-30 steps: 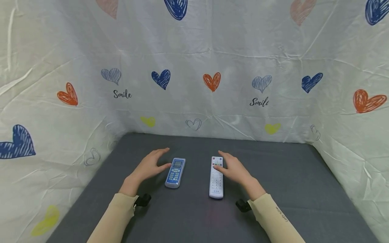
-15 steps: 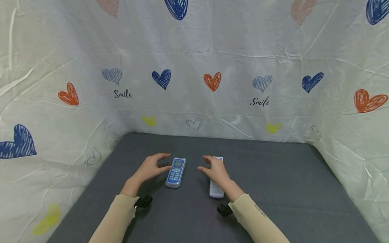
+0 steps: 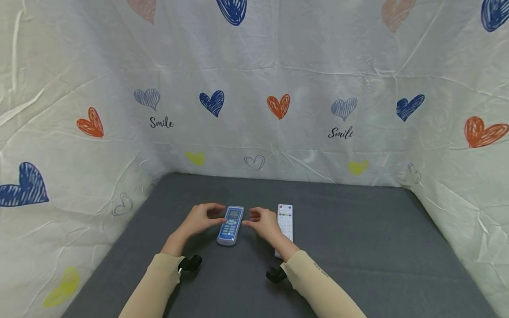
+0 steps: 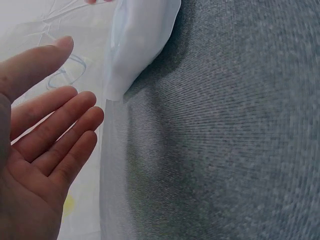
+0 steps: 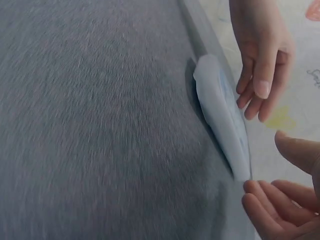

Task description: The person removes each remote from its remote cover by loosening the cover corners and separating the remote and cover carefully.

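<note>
Flanking blue remote (image 3: 230,225) | left hand (image 3: 197,219) fingers relaxed, empty; right hand (image 3: 263,223) fingers loose, empty

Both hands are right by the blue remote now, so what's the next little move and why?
Probably close both hands onto the blue remote from its two long sides. The left hand and right hand flank it with fingers relaxed, and neither seems to grip it yet. It lies flat on the grey mat, with the white remote just beyond the right hand, so a sideways pinch looks unobstructed.
</note>
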The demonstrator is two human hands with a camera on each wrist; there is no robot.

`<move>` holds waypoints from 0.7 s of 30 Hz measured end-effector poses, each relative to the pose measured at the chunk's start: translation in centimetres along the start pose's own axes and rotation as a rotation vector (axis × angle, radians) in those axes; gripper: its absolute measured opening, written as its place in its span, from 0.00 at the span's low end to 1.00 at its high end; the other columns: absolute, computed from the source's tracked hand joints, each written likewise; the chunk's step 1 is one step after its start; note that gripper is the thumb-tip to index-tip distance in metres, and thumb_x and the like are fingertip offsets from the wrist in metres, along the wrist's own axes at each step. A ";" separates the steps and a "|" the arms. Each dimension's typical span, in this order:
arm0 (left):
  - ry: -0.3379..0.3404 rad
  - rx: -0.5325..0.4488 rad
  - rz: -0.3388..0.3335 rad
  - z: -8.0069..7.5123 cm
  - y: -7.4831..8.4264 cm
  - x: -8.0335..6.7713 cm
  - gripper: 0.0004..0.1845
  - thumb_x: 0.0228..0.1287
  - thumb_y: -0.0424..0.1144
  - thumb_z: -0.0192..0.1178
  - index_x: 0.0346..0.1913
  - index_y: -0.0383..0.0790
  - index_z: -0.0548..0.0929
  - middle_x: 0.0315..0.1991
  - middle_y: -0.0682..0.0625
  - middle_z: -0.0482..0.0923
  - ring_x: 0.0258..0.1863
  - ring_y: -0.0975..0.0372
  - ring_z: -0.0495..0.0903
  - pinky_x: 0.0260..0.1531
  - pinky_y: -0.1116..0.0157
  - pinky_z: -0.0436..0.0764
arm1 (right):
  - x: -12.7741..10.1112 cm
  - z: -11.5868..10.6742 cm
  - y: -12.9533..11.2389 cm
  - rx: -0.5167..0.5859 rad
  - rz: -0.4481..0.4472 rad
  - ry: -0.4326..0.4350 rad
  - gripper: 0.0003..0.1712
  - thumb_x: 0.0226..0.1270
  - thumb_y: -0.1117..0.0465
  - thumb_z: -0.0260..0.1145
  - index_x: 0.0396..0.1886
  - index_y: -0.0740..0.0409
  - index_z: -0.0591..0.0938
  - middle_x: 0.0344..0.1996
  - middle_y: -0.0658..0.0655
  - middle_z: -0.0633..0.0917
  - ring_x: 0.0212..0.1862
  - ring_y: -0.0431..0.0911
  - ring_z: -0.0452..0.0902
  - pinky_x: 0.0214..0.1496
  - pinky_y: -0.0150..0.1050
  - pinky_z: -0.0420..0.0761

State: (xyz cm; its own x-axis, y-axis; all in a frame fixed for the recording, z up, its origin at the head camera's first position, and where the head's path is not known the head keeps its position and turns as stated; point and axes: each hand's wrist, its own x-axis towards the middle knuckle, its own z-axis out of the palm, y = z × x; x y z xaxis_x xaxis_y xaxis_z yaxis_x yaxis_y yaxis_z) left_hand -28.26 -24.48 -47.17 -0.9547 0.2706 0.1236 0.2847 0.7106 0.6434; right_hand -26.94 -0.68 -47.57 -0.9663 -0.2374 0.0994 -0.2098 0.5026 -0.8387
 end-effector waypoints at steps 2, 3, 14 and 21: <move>-0.004 -0.012 -0.018 0.1 -0.2 0.0 0.25 0.54 0.47 0.69 0.54 0.39 0.81 0.48 0.45 0.83 0.46 0.55 0.82 0.45 0.55 0.81 | 0.3 0.4 0.0 0.033 0.026 -0.005 0.27 0.57 0.54 0.72 0.53 0.65 0.79 0.45 0.61 0.85 0.46 0.51 0.83 0.45 0.41 0.83; -0.009 -0.020 -0.028 0.1 -0.2 0.0 0.25 0.54 0.47 0.69 0.53 0.38 0.81 0.47 0.45 0.83 0.45 0.56 0.82 0.44 0.56 0.81 | 0.3 0.6 0.0 0.050 0.041 -0.009 0.27 0.57 0.54 0.72 0.52 0.65 0.80 0.44 0.61 0.86 0.46 0.51 0.84 0.44 0.41 0.83; -0.067 -0.069 -0.081 0.4 -1.2 0.4 0.21 0.52 0.50 0.70 0.47 0.41 0.84 0.37 0.51 0.84 0.35 0.63 0.80 0.36 0.63 0.80 | 0.8 2.5 0.3 0.215 0.184 -0.039 0.26 0.54 0.56 0.73 0.50 0.67 0.81 0.39 0.60 0.87 0.36 0.46 0.86 0.36 0.35 0.84; -0.097 -0.119 -0.126 0.7 -1.8 0.3 0.23 0.52 0.51 0.70 0.48 0.40 0.84 0.37 0.50 0.84 0.36 0.63 0.80 0.36 0.64 0.79 | 0.9 3.0 0.7 0.390 0.263 -0.030 0.24 0.54 0.64 0.73 0.49 0.70 0.80 0.37 0.62 0.87 0.36 0.44 0.86 0.38 0.34 0.84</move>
State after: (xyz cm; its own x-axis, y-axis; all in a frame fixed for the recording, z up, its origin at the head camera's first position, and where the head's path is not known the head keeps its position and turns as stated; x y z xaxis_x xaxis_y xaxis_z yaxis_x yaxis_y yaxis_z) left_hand -29.03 -25.19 -48.85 -0.9677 0.2497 -0.0334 0.1456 0.6626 0.7347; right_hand -27.47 -3.00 -49.66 -0.9733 -0.1706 -0.1539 0.1186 0.2004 -0.9725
